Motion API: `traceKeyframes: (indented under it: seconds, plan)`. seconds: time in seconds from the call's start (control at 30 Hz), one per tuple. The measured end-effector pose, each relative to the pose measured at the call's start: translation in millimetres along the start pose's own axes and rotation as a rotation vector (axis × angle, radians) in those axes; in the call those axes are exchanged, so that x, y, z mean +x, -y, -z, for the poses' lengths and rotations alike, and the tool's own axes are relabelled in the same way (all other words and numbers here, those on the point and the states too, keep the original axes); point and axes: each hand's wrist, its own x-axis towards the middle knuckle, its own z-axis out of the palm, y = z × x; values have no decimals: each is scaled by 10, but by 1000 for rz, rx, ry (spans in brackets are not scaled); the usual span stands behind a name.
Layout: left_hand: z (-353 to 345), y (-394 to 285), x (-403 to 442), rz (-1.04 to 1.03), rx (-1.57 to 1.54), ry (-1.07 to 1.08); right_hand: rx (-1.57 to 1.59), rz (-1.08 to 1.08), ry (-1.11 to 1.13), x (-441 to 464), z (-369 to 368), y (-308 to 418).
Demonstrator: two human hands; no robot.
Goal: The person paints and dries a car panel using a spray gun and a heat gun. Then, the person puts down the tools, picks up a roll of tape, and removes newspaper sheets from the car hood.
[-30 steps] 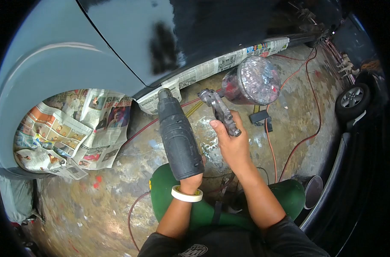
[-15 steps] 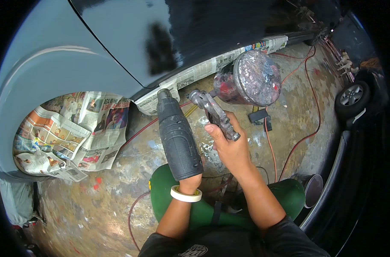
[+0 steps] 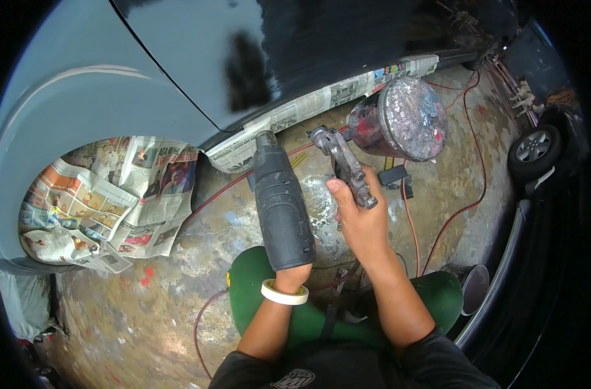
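Observation:
In the head view, a black heat gun (image 3: 284,217) points its nozzle away from me toward the car's lower edge. My left hand (image 3: 294,277) grips it from below, with the fingers hidden under its body. A roll of masking tape (image 3: 284,293) sits around my left wrist like a bracelet. To the right, my right hand (image 3: 363,223) is closed around the grip of a paint spray gun (image 3: 347,165), thumb on its near side. The gun's round cup (image 3: 413,120), crusted with dried paint, sticks out to the right. The two tools are apart.
A car body (image 3: 107,104), part grey and part glossy black, stands ahead. Newspaper (image 3: 153,194) fills its wheel arch, and more newspaper strips (image 3: 295,110) line the sill. Red hoses (image 3: 461,211) cross the stained floor. A bucket (image 3: 475,290) stands by my right knee.
Both hands have shifted a little to the right with their tools. The heat gun and spray gun remain held, side by side.

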Motion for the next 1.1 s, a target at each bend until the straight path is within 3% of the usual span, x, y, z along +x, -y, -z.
traceKeyframes:
  seconds: [0.3,0.47,0.57,0.7,0.87,1.1]
  plan:
    - [36,-139,90,100,-28,195,11,-89,69,29,36,3]
    - [-58,-115,108,120,-20,92,-22,-86,28,51,46,-79]
    - [1,-245,139,146,-41,205,-44,-101,-15,46,55,-80]
    - [-10,-244,137,165,-39,198,-34,-62,-27,54,64,-99]
    - [-74,-77,52,97,-29,59,-60,-44,10,20,68,-40]
    - [-27,-182,84,-16,-23,52,47,-94,54,-31,65,124]
